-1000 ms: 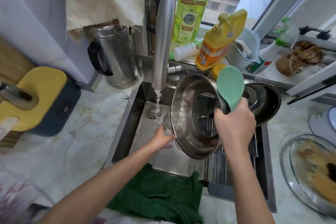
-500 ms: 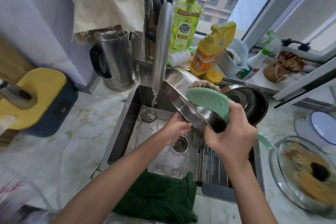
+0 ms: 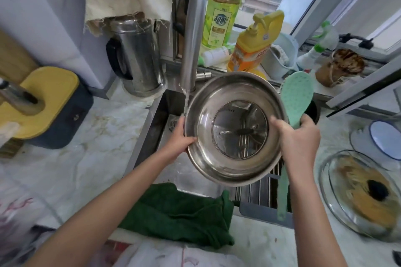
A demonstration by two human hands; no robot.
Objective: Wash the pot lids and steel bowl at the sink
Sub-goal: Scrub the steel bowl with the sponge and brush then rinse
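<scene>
Over the sink [image 3: 149,132] I hold a steel pot lid [image 3: 234,93] with a round glass centre, its hollow underside facing me. Through the glass a black knob shows. My left hand [image 3: 181,137] grips the lid's left rim. My right hand [image 3: 298,143] grips the right rim and also holds a green scrubber [image 3: 296,95], head up behind the lid, handle hanging below my wrist. Water runs from the faucet [image 3: 193,34] onto the lid's upper left edge. A second, stained glass lid [image 3: 360,195] lies on the counter at right.
A dark pot [image 3: 313,111] sits behind the scrubber at the sink's right end. A green towel [image 3: 180,212] drapes over the front edge. A steel kettle [image 3: 138,60], detergent bottles [image 3: 221,13] and a yellow-topped holder [image 3: 43,102] stand around the sink.
The lid has turned from nearly edge-on to its underside facing me. My left hand moved up onto its left rim. The scrubber head swung from in front of the lid to behind its right side.
</scene>
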